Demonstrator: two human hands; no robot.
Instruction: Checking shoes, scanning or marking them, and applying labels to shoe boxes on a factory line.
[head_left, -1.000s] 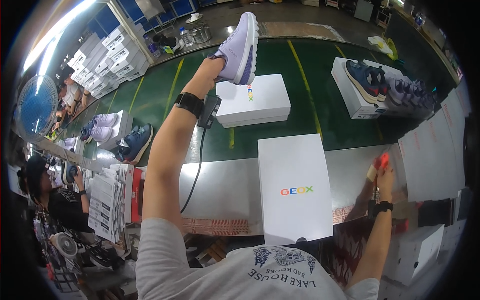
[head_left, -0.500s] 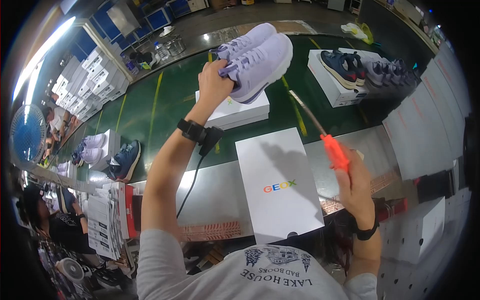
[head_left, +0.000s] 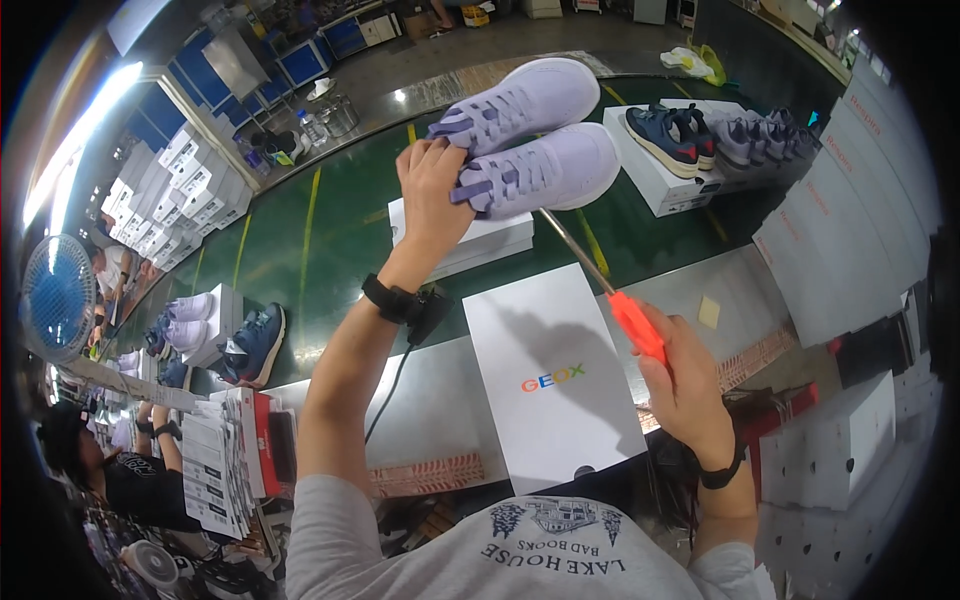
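Note:
My left hand (head_left: 432,195) is closed round the heel ends of a pair of lavender sneakers (head_left: 555,165), held up above the green belt with their toes pointing right. In my right hand (head_left: 688,385) is a tool with an orange-red handle (head_left: 637,326) and a long thin metal shaft (head_left: 575,245). The shaft points up and left toward the lower sneaker; its tip is hidden at the sole. Below the tool, a closed white shoebox (head_left: 545,430) lies on the metal ledge. Another white box (head_left: 490,250) sits under the raised sneakers.
At the right, navy sneakers (head_left: 662,138) and lavender-grey shoes stand on white boxes beside tall box stacks (head_left: 840,200). More shoes (head_left: 255,345) stand at the left of the green belt (head_left: 345,270). A fan (head_left: 60,300) and another person (head_left: 125,480) are farther left.
The sneakers have swung so their toes point more to the right, and they have spread apart. The tool has moved left and down, its tip passing behind the lower sneaker.

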